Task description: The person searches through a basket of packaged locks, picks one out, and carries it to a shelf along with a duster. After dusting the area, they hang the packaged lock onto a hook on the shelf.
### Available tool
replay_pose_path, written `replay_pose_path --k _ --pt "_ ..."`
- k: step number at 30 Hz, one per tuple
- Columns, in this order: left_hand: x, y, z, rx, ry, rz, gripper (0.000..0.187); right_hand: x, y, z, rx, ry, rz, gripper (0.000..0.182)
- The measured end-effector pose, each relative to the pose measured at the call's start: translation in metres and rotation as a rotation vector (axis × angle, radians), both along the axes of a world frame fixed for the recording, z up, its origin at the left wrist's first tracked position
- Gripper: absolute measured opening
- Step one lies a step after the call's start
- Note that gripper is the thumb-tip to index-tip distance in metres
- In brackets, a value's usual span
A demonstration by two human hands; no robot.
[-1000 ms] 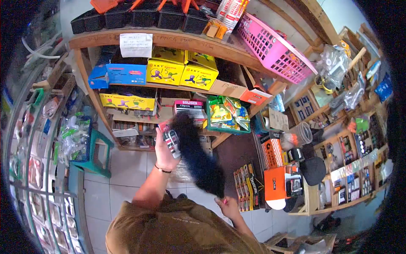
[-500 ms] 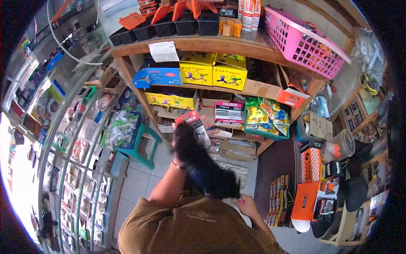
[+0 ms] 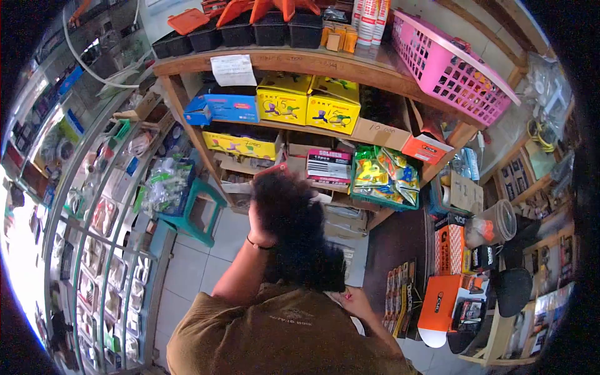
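Dark hair [image 3: 290,231] covers the middle of the view, above a brown shirt [image 3: 250,331]. My left hand [image 3: 260,222], with a thin dark band at the wrist, is raised on the left of the hair. It holds a red package [image 3: 274,170], of which only the top edge shows; the fingers are mostly hidden. Lower right of the hair, my right hand [image 3: 355,302] has its fingers closed. A small pinkish bit shows at the fingertips, too small to name, and the hair hides part of it.
Ahead stands a wooden shelf [image 3: 262,59] with yellow boxes [image 3: 282,107] and a green basket [image 3: 382,200] of bagged items. A pink basket [image 3: 437,62] is on top. At left are a teal stool [image 3: 199,219] and glass display racks; at right, orange boxes [image 3: 439,302].
The view has shifted, so the shelf sits slightly farther left. The hair now covers most of the red package and the fingers of my left hand. My right hand stays low beside the hair.
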State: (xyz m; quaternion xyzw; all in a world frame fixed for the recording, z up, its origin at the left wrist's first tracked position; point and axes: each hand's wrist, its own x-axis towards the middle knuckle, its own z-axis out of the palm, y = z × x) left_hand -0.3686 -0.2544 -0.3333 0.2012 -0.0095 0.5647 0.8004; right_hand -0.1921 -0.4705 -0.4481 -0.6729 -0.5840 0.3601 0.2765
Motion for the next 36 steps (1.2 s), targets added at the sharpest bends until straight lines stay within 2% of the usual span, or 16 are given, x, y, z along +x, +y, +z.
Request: replay_pose_path --k 2,4,5,6,9,14,16,20,22,24,26,30,32,34,35,36 --pt "-0.005 0.033 -0.032 0.169 -0.096 -0.42 0.054 0.001 0.002 -0.001 0.077 0.02 -0.035 0.033" --pt "0.001 0.007 0.012 -0.119 0.078 -0.023 0.061 0.001 0.002 0.001 -0.032 0.084 -0.287 0.029" --pt "-0.004 0.031 -0.043 -0.048 -0.452 -0.379 0.066 0.0 -0.001 -0.006 -0.13 0.083 -0.321 0.028" --pt "0.0 0.028 -0.037 -0.05 -0.464 -0.387 0.066 -0.001 -0.005 -0.012 -0.13 0.072 -0.329 0.028" --pt "0.012 0.016 -0.002 0.054 0.293 -0.191 0.066 -0.002 -0.013 -0.007 -0.005 -0.024 -0.129 0.03" --pt "0.016 0.024 -0.033 0.136 -0.276 -0.436 0.063 -0.006 -0.023 -0.007 -0.119 0.158 -0.451 0.041" --pt "0.027 0.005 -0.003 -0.093 0.006 -0.134 0.065 -0.01 -0.025 0.002 -0.105 0.011 -0.266 0.042" --pt "0.028 0.026 -0.037 0.091 -0.127 -0.523 0.069 -0.008 -0.031 -0.006 0.032 -0.045 -0.183 0.042" --pt "0.017 0.016 -0.029 0.075 -0.158 -0.28 0.057 -0.011 -0.032 -0.006 -0.1 0.13 -0.466 0.032" --pt "0.021 0.02 -0.04 0.166 -0.33 -0.474 0.056 -0.013 -0.035 0.001 -0.085 0.142 -0.466 0.031" --pt "0.027 0.0 -0.003 -0.017 0.136 -0.357 0.055 -0.009 -0.037 0.005 0.043 -0.09 -0.181 0.031" --pt "0.026 -0.013 0.035 -0.161 0.077 -0.162 0.052 -0.01 -0.039 -0.012 0.008 -0.017 -0.325 0.029" --pt "0.024 0.01 -0.016 0.179 -0.434 -0.542 0.062 -0.013 -0.039 -0.008 -0.103 0.099 -0.442 0.026" --pt "0.026 -0.009 0.019 -0.489 -0.67 -0.547 0.05 -0.017 -0.039 0.007 -0.073 0.068 -0.339 0.027" --pt "0.031 0.012 -0.028 0.033 -0.011 -0.492 0.051 -0.018 -0.039 0.012 -0.045 0.034 -0.238 0.027" --pt "0.033 0.023 -0.035 0.119 -0.14 -0.599 0.052 -0.017 -0.04 0.008 -0.043 0.033 -0.239 0.027"
